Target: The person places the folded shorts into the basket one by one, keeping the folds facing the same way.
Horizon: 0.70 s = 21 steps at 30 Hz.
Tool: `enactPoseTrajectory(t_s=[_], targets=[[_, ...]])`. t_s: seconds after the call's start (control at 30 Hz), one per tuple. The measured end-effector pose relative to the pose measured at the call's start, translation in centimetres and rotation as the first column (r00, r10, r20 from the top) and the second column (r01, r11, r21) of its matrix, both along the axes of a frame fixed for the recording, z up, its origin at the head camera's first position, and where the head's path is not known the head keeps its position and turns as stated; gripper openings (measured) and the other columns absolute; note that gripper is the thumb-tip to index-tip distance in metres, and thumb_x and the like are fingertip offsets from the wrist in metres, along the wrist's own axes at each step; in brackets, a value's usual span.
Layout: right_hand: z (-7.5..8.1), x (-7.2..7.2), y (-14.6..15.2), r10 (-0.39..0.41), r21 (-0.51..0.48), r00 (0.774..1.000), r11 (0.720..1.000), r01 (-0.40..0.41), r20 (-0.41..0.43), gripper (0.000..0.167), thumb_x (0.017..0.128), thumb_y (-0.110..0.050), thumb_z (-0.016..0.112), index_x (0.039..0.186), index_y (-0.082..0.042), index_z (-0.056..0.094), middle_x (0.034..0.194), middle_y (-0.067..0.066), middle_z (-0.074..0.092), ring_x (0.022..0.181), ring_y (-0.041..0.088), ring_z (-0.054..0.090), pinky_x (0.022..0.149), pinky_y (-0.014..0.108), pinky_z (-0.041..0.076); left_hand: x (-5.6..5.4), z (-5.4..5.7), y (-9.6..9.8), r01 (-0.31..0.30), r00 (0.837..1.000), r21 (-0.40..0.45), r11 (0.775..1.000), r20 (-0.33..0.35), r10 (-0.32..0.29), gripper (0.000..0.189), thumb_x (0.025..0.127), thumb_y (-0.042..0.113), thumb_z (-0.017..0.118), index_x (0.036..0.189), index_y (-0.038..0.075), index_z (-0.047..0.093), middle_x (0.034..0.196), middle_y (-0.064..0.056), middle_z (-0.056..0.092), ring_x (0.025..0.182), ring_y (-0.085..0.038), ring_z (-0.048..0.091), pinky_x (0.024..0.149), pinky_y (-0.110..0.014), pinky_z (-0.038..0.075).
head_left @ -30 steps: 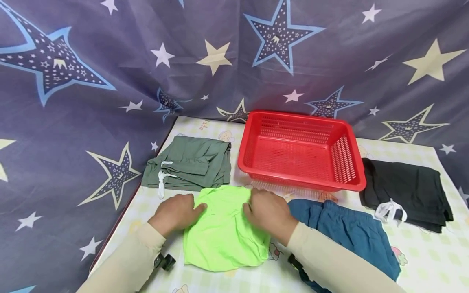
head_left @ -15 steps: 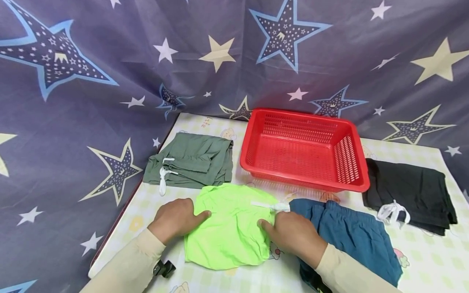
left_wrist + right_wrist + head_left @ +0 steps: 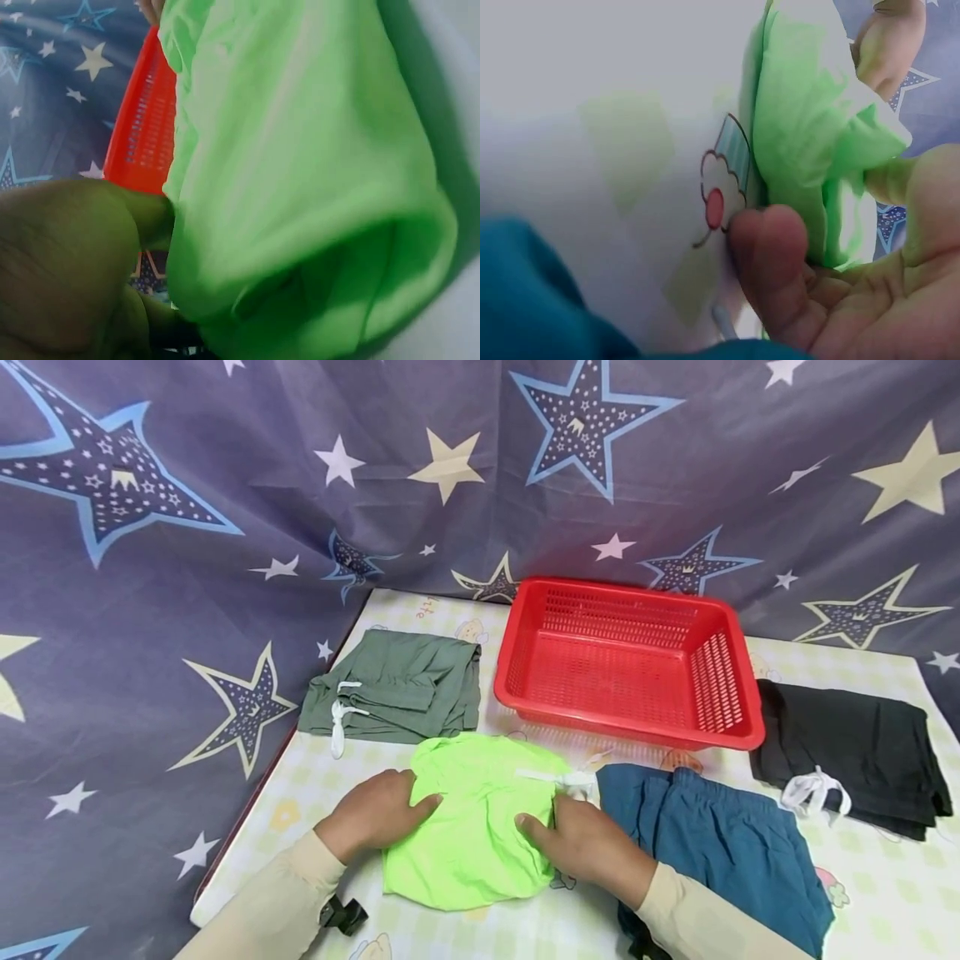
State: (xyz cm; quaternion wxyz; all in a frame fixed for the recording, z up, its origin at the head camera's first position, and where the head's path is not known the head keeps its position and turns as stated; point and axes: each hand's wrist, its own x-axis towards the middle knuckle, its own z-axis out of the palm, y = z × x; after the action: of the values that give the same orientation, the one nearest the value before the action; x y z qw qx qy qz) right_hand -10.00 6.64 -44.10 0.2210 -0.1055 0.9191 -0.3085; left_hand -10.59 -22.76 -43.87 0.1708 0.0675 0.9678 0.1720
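Neon-green shorts (image 3: 468, 827), folded into a compact bundle, lie at the front of the table. A white drawstring (image 3: 551, 777) trails from their upper right corner. My left hand (image 3: 378, 810) grips the left edge with the thumb on top; its fingers go out of sight at the cloth. On the opposite edge my right hand (image 3: 592, 839) pinches the fabric between thumb and fingers. The left wrist view shows the green cloth (image 3: 300, 150) with an open fold facing the camera. In the right wrist view, curled fingers (image 3: 769, 247) sit under the bundle's side.
A red plastic basket (image 3: 630, 731) stands behind the shorts. Folded grey-green shorts (image 3: 405, 685) lie at back left, dark blue shorts (image 3: 727, 835) at right, partly under my right forearm. Black shorts (image 3: 855, 743) are at far right. A starry curtain (image 3: 375, 510) surrounds the table.
The right hand moved right and down from the top of the green shorts to their right edge, and the white drawstring came into view. The left hand keeps its place at the left edge.
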Motion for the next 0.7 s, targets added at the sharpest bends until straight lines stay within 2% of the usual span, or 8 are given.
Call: enactPoseTrajectory(t_s=[0.07,0.13,0.17,0.3,0.4,0.5,0.63,0.7], targets=[[-0.1,-0.1,0.0,-0.014,-0.022,1.000,1.000,0.014,0.017,0.068,0.097,-0.051,0.065,0.124,0.011,0.058,0.094,0.011,0.066,0.085,0.021,0.062,0.072,0.041,0.051,0.0,0.1,0.4,0.021,1.000,0.058,0.998,0.009,-0.021,0.057,0.100,0.041,0.062,0.123,-0.011,0.062,0.113,-0.023,0.065,0.109,-0.038,0.063,0.093,-0.053,0.049],[-0.1,-0.1,0.1,-0.031,-0.046,0.999,0.998,0.032,0.029,0.073,0.097,-0.050,0.067,0.132,0.013,0.053,0.106,0.015,0.067,0.093,0.023,0.063,0.077,0.044,0.052,-0.1,0.3,0.6,0.036,0.999,0.125,0.991,0.033,-0.041,0.054,0.099,0.037,0.062,0.123,-0.011,0.061,0.115,-0.022,0.065,0.111,-0.037,0.062,0.094,-0.053,0.049],[-0.2,-0.1,0.1,-0.038,-0.056,0.999,0.998,0.039,0.029,0.073,0.096,-0.048,0.068,0.133,0.013,0.052,0.109,0.016,0.067,0.095,0.023,0.063,0.078,0.044,0.052,-0.1,0.5,0.7,0.036,0.997,0.161,0.986,0.056,-0.045,0.055,0.099,0.035,0.062,0.128,-0.012,0.059,0.120,-0.022,0.064,0.115,-0.037,0.061,0.097,-0.052,0.047],[-0.1,0.1,0.4,-0.035,-0.097,0.999,0.995,0.036,0.008,0.057,0.095,-0.035,0.073,0.126,0.008,0.056,0.102,0.013,0.067,0.090,0.022,0.063,0.077,0.044,0.053,0.0,0.9,0.9,0.017,0.989,0.270,0.963,0.136,-0.056,0.066,0.095,0.028,0.063,0.144,-0.012,0.045,0.137,-0.023,0.057,0.128,-0.033,0.054,0.105,-0.050,0.043],[-0.1,0.3,0.7,-0.013,-0.108,1.000,0.994,0.012,-0.005,0.048,0.094,-0.025,0.076,0.124,0.006,0.055,0.100,0.012,0.067,0.091,0.024,0.064,0.078,0.045,0.053,0.1,1.2,1.0,0.027,0.985,0.294,0.956,0.153,-0.074,0.078,0.087,0.024,0.069,0.149,-0.011,0.037,0.137,-0.022,0.057,0.124,-0.030,0.055,0.102,-0.048,0.045],[-0.2,0.4,0.9,0.000,-0.121,1.000,0.993,-0.002,-0.018,0.052,0.093,-0.018,0.076,0.131,0.007,0.051,0.106,0.015,0.067,0.100,0.027,0.065,0.083,0.047,0.053,0.1,1.2,1.1,0.051,0.987,0.281,0.958,0.131,-0.091,0.083,0.084,0.023,0.074,0.148,-0.011,0.035,0.134,-0.024,0.058,0.121,-0.030,0.057,0.100,-0.048,0.046],[-0.3,0.5,1.2,0.000,-0.144,1.000,0.990,-0.004,-0.025,0.055,0.092,-0.013,0.076,0.136,0.006,0.048,0.106,0.014,0.067,0.103,0.029,0.065,0.085,0.048,0.052,-0.1,0.5,1.4,0.057,0.991,0.261,0.964,0.104,-0.087,0.083,0.082,0.019,0.075,0.147,-0.014,0.035,0.134,-0.026,0.058,0.121,-0.031,0.058,0.100,-0.048,0.047],[-0.4,0.6,1.3,-0.004,-0.148,1.000,0.989,0.001,-0.021,0.060,0.092,-0.013,0.076,0.139,0.008,0.046,0.110,0.016,0.067,0.105,0.031,0.065,0.086,0.049,0.052,-0.1,0.2,1.5,0.048,0.992,0.266,0.963,0.101,-0.078,0.079,0.081,0.016,0.074,0.145,-0.014,0.038,0.127,-0.023,0.061,0.113,-0.028,0.060,0.096,-0.047,0.049]])
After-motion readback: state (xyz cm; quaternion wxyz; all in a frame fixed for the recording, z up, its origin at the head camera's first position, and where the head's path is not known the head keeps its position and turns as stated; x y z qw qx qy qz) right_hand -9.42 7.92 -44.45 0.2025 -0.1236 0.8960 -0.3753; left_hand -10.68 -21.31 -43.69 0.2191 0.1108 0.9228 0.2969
